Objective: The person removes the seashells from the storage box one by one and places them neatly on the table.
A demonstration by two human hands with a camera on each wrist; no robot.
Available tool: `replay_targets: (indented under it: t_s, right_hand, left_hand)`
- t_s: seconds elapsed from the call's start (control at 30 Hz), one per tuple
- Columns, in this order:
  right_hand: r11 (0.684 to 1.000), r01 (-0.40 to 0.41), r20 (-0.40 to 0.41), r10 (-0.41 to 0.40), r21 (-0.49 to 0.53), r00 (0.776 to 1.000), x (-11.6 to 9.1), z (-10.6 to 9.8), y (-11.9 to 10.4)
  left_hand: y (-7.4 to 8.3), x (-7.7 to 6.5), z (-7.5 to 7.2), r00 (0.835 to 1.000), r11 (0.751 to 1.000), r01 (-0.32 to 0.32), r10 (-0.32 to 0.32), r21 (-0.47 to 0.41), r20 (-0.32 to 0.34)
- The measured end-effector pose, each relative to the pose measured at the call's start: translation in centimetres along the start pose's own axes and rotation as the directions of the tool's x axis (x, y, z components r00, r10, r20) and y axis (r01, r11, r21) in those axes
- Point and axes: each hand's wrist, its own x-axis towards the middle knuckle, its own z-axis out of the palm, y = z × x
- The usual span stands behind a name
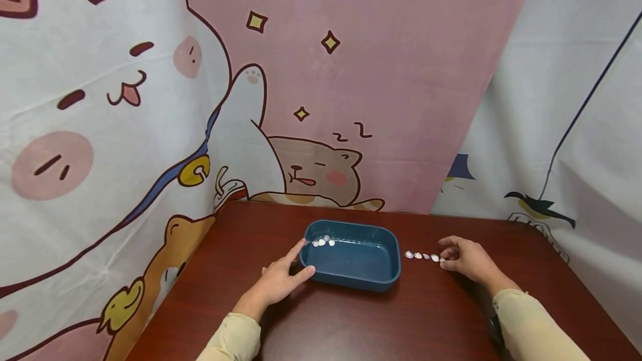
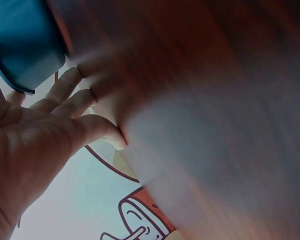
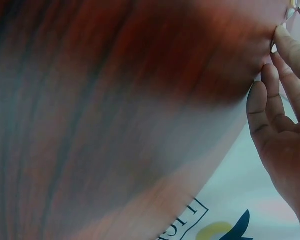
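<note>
A dark blue rectangular tray (image 1: 346,280) rests on the table, with several small whitish shells (image 1: 322,242) gathered in its far left corner. My left hand (image 1: 276,282) is at the tray's left end, thumb and index finger spread with their tips at the rim. In the left wrist view, the other fingers of that hand (image 2: 35,125) reach down to the tabletop. Right of the tray, several pale, purplish shells (image 1: 418,255) lie in a short row. At the row's right end, my right hand (image 1: 467,259) pinches a small white shell (image 3: 274,48) between thumb and index finger, down at the table surface.
The dark reddish-brown wooden table (image 1: 346,327) carries the tray and shells. Behind it and along the sides hangs a pink and white cloth (image 1: 396,99) with cartoon animals, meeting the table's far edge.
</note>
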Motion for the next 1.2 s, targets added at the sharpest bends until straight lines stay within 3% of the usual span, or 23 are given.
replay_targets:
  t_s: [0.27,0.8,0.97,1.2]
  right_hand:
    - [1.000,-0.002,-0.028,0.001,-0.023,1.000,0.1,0.2,0.2]
    - [1.000,-0.001,-0.003,0.001,0.007,1.000,0.3,-0.1,-0.1]
    - [0.999,-0.012,-0.055,0.014,0.041,0.998,1.4,-0.2,-3.2]
    - [0.990,0.104,-0.057,-0.098,0.099,0.994,4.6,1.8,-12.1]
  left_hand:
    - [0.1,0.0,0.0,1.000,1.000,-0.001,0.001,-0.004,-0.005]
    - [0.3,0.1,-0.2,1.000,1.000,-0.014,0.014,0.001,0.012]
    - [0.6,0.1,-0.3,1.000,1.000,-0.020,0.020,0.005,0.008]
    - [0.3,-0.1,0.0,1.000,1.000,0.009,-0.009,0.006,0.014]
